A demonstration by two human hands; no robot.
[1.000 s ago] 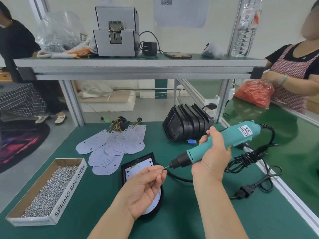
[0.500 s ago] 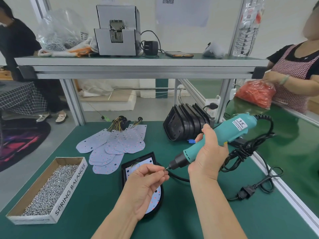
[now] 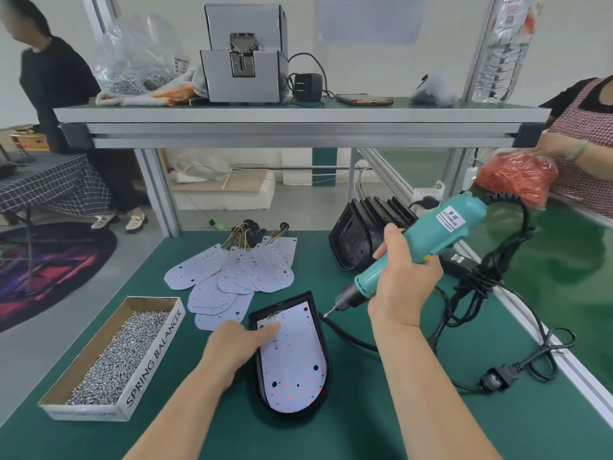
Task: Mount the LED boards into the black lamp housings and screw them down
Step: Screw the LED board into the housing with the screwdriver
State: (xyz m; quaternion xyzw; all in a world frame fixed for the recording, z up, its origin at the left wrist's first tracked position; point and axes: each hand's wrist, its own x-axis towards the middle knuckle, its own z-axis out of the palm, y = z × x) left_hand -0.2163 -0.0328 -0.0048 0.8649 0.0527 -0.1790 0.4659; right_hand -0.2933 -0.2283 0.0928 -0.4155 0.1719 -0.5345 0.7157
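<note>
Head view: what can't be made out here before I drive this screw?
- The bit tip of the screwdriver, head view: too small to tell whether a screw sits on it.
- The LED board, far-left corner, and the lamp housing rim there: covered by the left hand.
- The board's screw holes: too small to tell filled from empty.
- The stack of housings: partly behind the right hand and screwdriver; count unclear.

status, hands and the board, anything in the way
Left hand presses the board down in the black housing. Right hand grips the screwdriver, screw on its tip, right of the housing. Nothing between tip and board.
</note>
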